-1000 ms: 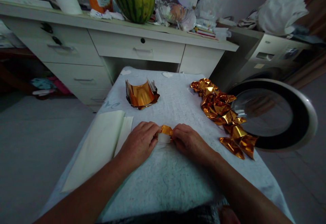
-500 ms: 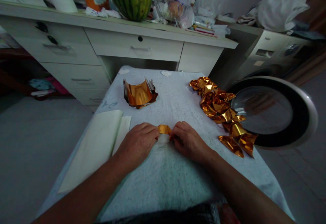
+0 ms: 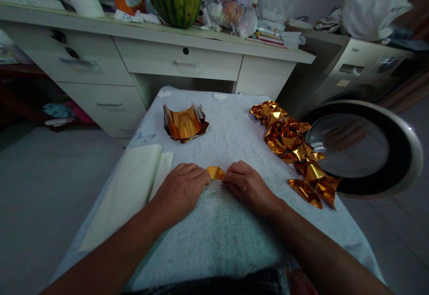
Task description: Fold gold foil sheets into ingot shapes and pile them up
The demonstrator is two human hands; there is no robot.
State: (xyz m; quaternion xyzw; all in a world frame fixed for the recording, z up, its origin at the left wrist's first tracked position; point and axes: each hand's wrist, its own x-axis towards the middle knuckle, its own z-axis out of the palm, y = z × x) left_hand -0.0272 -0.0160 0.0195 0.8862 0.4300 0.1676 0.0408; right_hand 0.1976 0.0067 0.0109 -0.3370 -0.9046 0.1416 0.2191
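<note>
A small piece of gold foil paper (image 3: 215, 173) lies between my hands over the middle of the cloth-covered table (image 3: 214, 232), with a pale edge along its near side. My left hand (image 3: 186, 185) is closed on its left end, fingers bent over it. Thumb and fingers of my right hand (image 3: 247, 183) pinch the right end. Beyond my hands stands a curved stack of gold foil sheets (image 3: 184, 124). A heap of folded gold foil pieces (image 3: 288, 141) runs along the table's right side.
Left of my left hand lie cream paper sheets (image 3: 125, 187). A white desk (image 3: 181, 60) with drawers stands behind the table, holding a cut watermelon (image 3: 174, 0) and clutter. At right, the open round door (image 3: 362, 147) of a washing machine reaches close to the foil heap.
The foil between my hands has changed shape, from a flat strip to one with angled, folded ends. My right hand has shifted slightly, its fingers more closely bent.
</note>
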